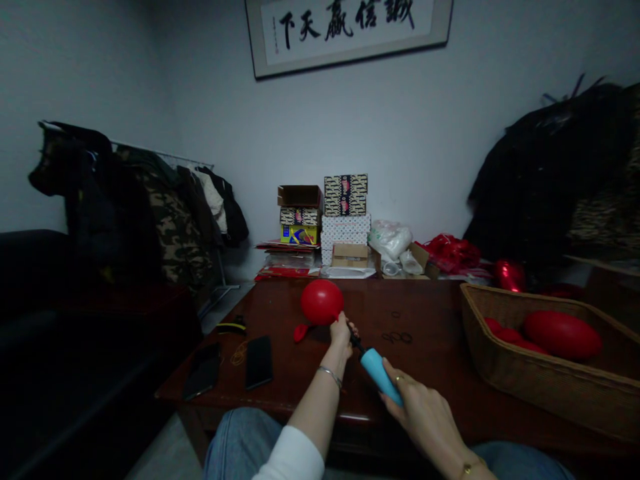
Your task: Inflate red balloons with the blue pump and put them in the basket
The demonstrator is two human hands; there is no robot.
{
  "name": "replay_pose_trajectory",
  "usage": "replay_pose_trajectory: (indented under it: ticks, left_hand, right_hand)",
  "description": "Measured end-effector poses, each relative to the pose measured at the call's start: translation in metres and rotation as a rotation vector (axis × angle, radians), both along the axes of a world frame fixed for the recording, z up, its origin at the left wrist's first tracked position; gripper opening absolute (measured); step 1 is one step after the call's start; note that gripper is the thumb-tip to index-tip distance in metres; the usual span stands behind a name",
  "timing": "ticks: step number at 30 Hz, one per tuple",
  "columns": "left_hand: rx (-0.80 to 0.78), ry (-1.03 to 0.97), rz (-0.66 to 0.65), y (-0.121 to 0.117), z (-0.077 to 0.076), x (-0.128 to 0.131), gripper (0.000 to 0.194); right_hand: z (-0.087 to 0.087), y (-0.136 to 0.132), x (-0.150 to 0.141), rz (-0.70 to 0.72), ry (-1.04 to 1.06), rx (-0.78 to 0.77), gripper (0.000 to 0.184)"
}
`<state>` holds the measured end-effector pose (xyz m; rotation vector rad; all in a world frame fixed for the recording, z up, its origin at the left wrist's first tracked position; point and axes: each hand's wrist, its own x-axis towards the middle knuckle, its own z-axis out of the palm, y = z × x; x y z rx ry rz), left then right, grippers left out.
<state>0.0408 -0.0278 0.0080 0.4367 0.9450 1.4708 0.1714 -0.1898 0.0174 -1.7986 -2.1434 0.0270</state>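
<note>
A round, partly inflated red balloon sits at the tip of a hand pump with a light blue body and a black front part. My left hand is closed around the balloon's neck, where it meets the pump's front end; the exact joint is hidden by the fingers. My right hand is wrapped round the rear of the blue body. On the table, just left of my left hand, lies a limp red balloon.
The dark wooden table carries a phone, a flat dark object, thin yellow loops and several black rings. A wicker basket on the right holds red balloons. Stacked boxes stand by the wall.
</note>
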Motion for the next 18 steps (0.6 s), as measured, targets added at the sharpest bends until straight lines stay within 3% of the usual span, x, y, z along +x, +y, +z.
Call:
replay_pose_trajectory:
  ticks: [4,8,18]
  left_hand:
    - [-0.001,-0.002,-0.017,-0.003,-0.002,0.001,0.025]
    - [-0.008,0.006,0.002,0.001,-0.007,-0.005,0.025]
    - [0.006,0.001,0.046,0.017,-0.004,-0.027,0.024]
  right_hand:
    - [0.007,0.013,-0.015,-0.022,-0.020,0.015,0.051]
    - [0.004,0.008,-0.017,0.014,0.004,0.039,0.051]
    - [-0.023,-0.031,0.032,0.072,0.092,0.027,0.053]
